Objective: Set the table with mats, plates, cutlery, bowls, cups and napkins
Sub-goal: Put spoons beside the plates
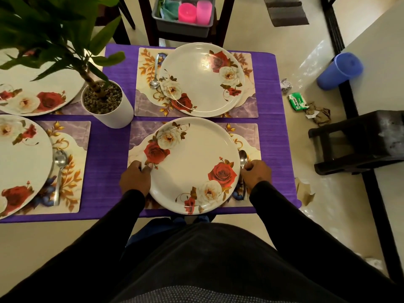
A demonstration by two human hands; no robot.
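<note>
The near plate (194, 165), white with red and cream roses, lies on the near place mat (249, 132) at the table's six o'clock edge. The left hand (135, 178) grips its rim at nine o'clock, thumb on top and fingers curled under. The right hand (255, 173) sits at the plate's three o'clock, fingers curled narrow around the handle of a steel spoon (242, 158) that lies on the mat just beside the rim, bowl pointing to twelve.

At twelve o'clock from this setting, a second rose plate (201, 79) rests on its own mat (247, 106), with a spoon (154, 82) at its nine o'clock side. At nine o'clock, a third plate (21, 162) covers a mat (80, 132), a spoon (59, 169) lying at its three o'clock. A fourth plate (39, 92) shows at ten o'clock, behind a white potted plant (109, 106). All stand on a purple tablecloth (269, 127). Beyond the table, a grey tub (181, 27) holds two pink cups (194, 12).
</note>
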